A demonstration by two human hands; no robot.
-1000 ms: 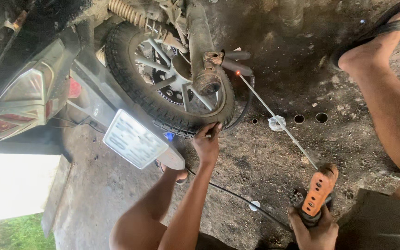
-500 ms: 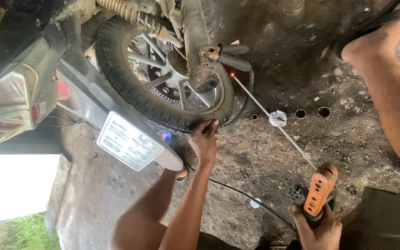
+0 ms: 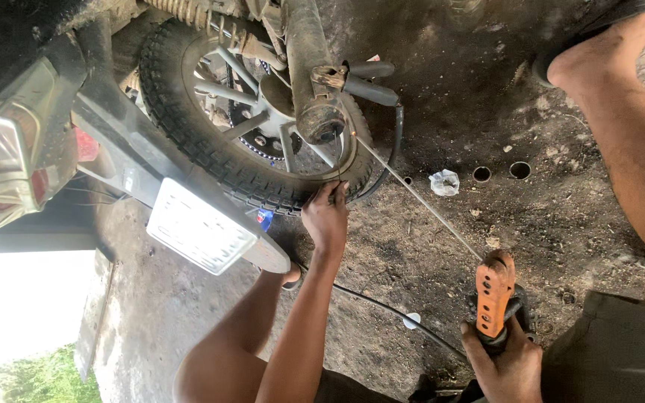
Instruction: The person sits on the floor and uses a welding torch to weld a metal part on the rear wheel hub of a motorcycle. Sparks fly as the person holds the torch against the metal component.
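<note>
A: The fingers [image 3: 503, 357] of the right hand [image 3: 503, 366] are wrapped tight round the grip of the orange power tool [image 3: 495, 295], low in the view and nearest the camera. A long thin rod [image 3: 419, 198] runs from the tool up to the end of the exhaust pipe [image 3: 309, 75] at the rear wheel [image 3: 255, 119].

B: And the left hand [image 3: 327, 220]?

A: Further out, arm stretched. Its fingers are pinched shut on a thin dark wire [image 3: 337, 160] just at the tyre's edge, below the exhaust opening. A black cable [image 3: 382, 307] lies on the dirty ground [image 3: 427, 254] between the two arms.

B: What could go wrong here, as you judge it?

A: The rod is long and slender, so if the tool turns while it sits off-line it may whip or bend, and the left hand is close to it. The cable lying loose could also snag on an arm.

B: Anything beyond?

A: The white number plate [image 3: 199, 227] and the tail lamp [image 3: 9, 157] to the left, a crumpled plastic scrap [image 3: 444, 181] near some small holes in the ground, and the person's bare leg [image 3: 621, 142] reaching up on the right.
</note>
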